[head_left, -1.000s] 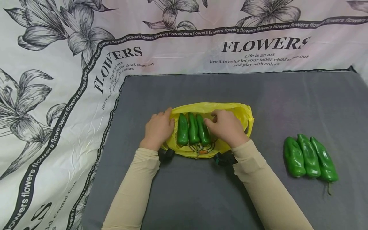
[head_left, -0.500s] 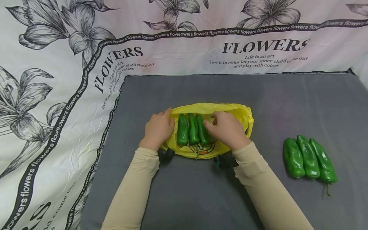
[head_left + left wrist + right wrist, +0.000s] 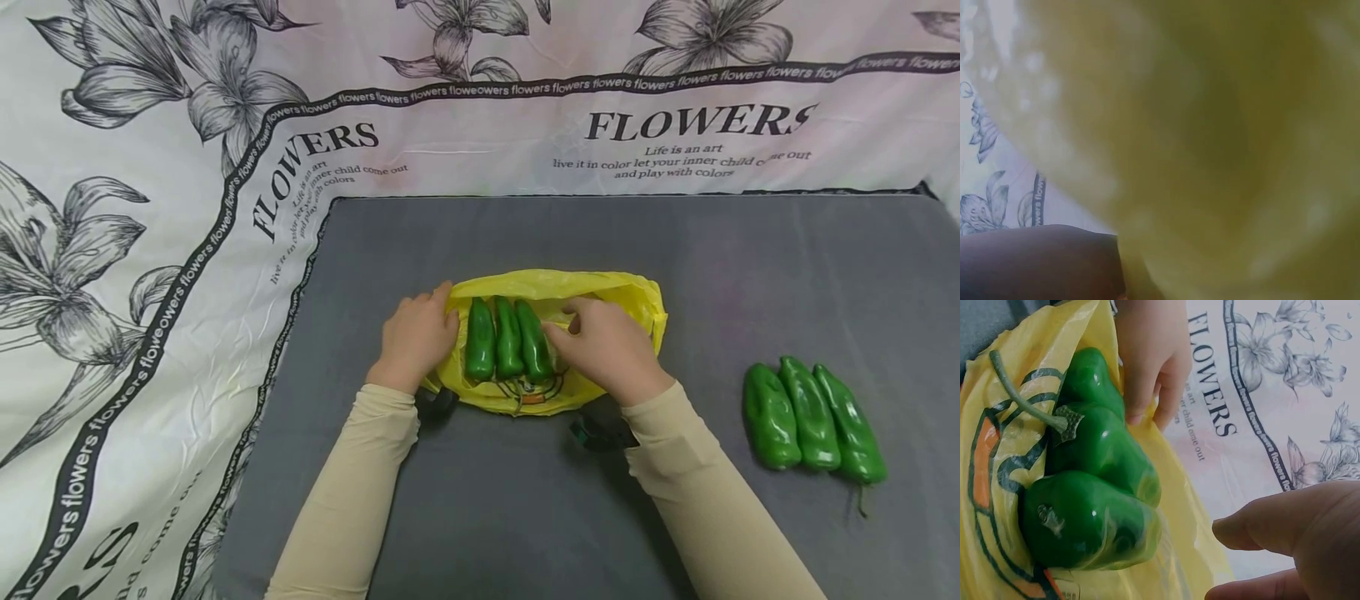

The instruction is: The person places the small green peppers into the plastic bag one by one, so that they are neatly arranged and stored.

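A yellow plastic bag lies with its mouth held wide, and three green peppers rest in it side by side. My left hand grips the bag's left edge, thumb on the inner side. Within the bag's right part, my right hand is just beside the rightmost pepper. Seen from the right wrist, that hand's thumb and finger stand apart with nothing between them. One pepper's long stem points toward the bag's printed side. Yellow plastic fills most of the left wrist view.
Three more green peppers lie together on the grey tabletop, right of the bag. A white cloth with printed flowers borders the grey surface at the back and left.
My right hand has drawn slightly right and toward me, away from the rightmost pepper in the bag. My left hand keeps its grip on the bag's edge.
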A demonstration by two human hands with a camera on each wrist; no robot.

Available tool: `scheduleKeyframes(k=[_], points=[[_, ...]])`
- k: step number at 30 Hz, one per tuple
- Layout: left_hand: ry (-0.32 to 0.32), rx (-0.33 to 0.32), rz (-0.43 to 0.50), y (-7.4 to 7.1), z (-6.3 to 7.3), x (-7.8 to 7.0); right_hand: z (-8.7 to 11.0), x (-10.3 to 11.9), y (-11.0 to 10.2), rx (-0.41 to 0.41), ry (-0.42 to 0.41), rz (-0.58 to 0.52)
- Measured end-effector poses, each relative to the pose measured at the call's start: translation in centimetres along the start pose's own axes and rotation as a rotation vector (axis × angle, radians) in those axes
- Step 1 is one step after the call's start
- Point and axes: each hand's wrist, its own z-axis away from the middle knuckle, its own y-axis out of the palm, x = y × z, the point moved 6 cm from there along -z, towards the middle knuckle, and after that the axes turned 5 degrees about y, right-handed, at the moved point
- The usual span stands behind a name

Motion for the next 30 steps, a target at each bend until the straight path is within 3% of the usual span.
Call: scheduleKeyframes(k=[17, 30], points=[[0.006, -0.002, -0.010, -0.1, 0.0, -0.2, 1.6, -1.7, -1.2, -0.030, 0.007, 0.062], [0.009, -0.012, -0.020, 0.0, 0.0, -0.3, 2.7, -2.4, -2.0, -0.020, -0.001, 0.017]])
